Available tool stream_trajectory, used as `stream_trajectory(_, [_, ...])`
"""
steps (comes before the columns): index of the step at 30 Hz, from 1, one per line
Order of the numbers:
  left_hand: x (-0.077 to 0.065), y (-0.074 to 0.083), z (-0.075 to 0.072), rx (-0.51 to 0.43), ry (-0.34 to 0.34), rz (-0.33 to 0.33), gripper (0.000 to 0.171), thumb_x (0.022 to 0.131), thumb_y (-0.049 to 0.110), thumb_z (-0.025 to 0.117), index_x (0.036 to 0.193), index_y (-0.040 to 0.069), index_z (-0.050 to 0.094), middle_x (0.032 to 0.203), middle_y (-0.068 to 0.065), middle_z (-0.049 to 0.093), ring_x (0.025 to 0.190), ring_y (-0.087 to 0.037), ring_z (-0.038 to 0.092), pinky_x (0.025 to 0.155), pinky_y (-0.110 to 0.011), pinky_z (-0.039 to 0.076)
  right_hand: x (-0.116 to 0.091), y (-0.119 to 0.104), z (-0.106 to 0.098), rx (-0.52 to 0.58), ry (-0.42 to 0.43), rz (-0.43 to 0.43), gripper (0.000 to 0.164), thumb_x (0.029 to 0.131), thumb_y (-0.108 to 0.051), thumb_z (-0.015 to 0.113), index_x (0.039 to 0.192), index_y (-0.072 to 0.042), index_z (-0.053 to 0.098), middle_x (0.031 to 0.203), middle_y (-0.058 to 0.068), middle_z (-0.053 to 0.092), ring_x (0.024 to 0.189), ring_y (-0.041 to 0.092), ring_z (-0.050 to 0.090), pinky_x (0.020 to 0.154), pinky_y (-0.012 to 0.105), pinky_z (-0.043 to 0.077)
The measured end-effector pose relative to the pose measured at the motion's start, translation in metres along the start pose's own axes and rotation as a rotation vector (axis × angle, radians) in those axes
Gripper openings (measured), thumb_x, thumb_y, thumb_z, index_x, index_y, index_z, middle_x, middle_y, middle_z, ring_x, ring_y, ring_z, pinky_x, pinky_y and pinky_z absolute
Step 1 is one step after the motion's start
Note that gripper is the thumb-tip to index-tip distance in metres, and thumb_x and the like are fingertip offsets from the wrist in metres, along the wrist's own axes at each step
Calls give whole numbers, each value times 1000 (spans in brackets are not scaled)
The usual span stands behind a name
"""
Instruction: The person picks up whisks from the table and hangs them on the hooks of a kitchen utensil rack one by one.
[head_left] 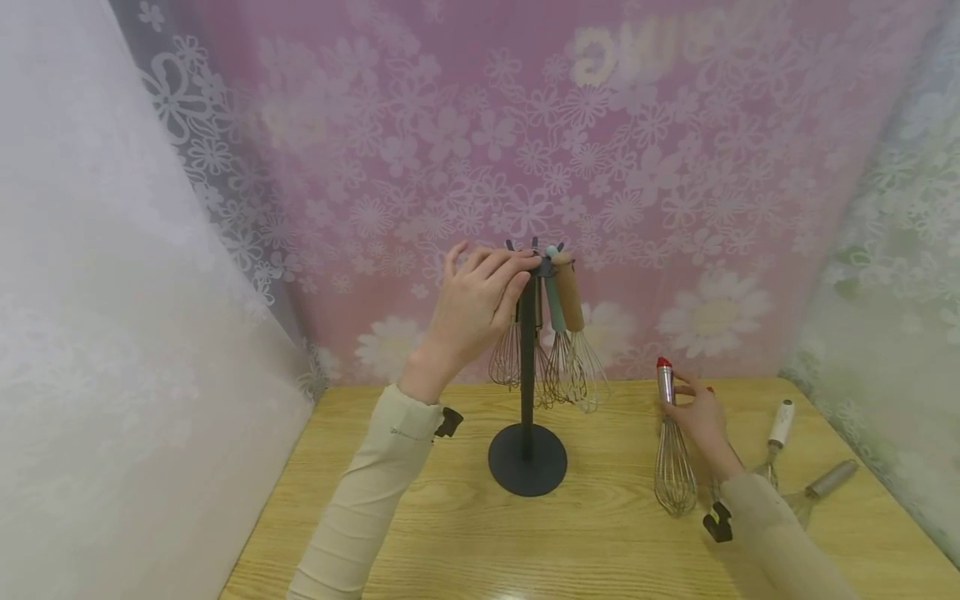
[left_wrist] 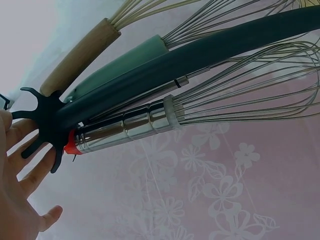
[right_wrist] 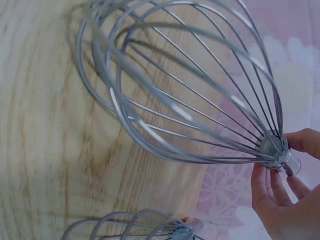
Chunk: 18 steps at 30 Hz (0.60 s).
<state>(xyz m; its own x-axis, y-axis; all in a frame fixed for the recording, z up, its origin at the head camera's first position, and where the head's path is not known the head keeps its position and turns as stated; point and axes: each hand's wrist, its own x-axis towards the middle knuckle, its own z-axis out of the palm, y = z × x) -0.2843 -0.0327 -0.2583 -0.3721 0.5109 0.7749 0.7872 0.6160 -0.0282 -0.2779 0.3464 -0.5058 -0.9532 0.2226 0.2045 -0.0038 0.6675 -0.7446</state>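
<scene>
My left hand [head_left: 480, 292] rests on the top of a dark stand [head_left: 527, 467] with a round base, its fingers extended against the hooks. Several whisks hang from the stand: one with a wooden handle [head_left: 568, 298], one with a green handle [head_left: 555, 307], and a silver one with a red end [left_wrist: 130, 127] among them. Off to the right, my right hand [head_left: 703, 421] pinches another whisk [head_left: 675, 479] by its silver, red-tipped handle. That whisk is upright, wire loops downward, and the right wrist view has the thumb and fingers round the handle near the wires.
Near the right arm, one more whisk [right_wrist: 135, 222] lies on the wooden table [head_left: 600, 550], partly hidden by the hand. A white-handled whisk [head_left: 782, 423] and a grey-handled whisk [head_left: 832, 479] lie farther right. A pink flowered curtain [head_left: 450, 125] hangs behind the table.
</scene>
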Motion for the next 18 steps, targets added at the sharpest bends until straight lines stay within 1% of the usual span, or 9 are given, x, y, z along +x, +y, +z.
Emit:
stream_trajectory(6, [0,1,-1,-3,-9,-3,33,110,29,45,131,21,69,133,4,66,119,-19,56,122,-54,16,-5,-8,0,35,30,-3,68,92,-8,72,151,3,39,131,36,56,100,48,66,61,26,54])
stream_trajectory(9, [0,1,-1,-3,-10,-4,33,110,29,45,131,21,69,133,5,66,119,-19,56,122,-55,16,-7,-10,1,45,68,-13,68,93,-7,73,151,1,40,131,35,56,99,47,66,60,23,52])
stream_trajectory(10, [0,1,-1,-2,-10,-5,32,110,29,45,131,21,69,133,5,66,119,-19,56,122,-55,16,-8,-11,2,45,81,-16,68,92,-7,73,151,0,41,131,34,57,93,40,68,59,22,51])
stream_trajectory(12, [0,1,-1,-1,-8,-5,32,110,29,46,130,21,69,132,5,66,118,-19,56,121,-55,16,-9,-11,3,54,117,-33,67,91,-6,74,151,-2,43,130,33,58,82,21,69,57,20,49])
stream_trajectory(13, [0,1,-2,1,-6,-5,32,110,29,46,130,21,69,132,5,66,118,-19,57,121,-56,16,-10,-12,3,59,134,-44,67,91,-6,75,151,-3,44,129,32,59,78,11,66,55,19,49])
stream_trajectory(15, [0,1,-2,7,-4,-4,32,110,29,46,130,21,69,132,4,67,117,-19,57,121,-56,17,-12,-14,4,75,162,-63,67,90,-5,75,150,-5,46,129,31,60,73,-8,55,53,19,48])
stream_trajectory(16, [0,2,-2,10,-3,-3,32,110,29,46,130,21,69,131,4,67,117,-19,57,121,-56,17,-12,-14,4,91,169,-70,67,90,-4,75,150,-6,46,129,31,60,72,-14,49,53,18,48])
stream_trajectory(18, [0,2,-2,17,-2,-3,32,109,29,47,131,21,69,131,4,67,116,-19,58,121,-57,17,-14,-16,5,115,183,-84,66,90,-4,75,150,-7,47,129,29,60,72,-17,48,52,18,49])
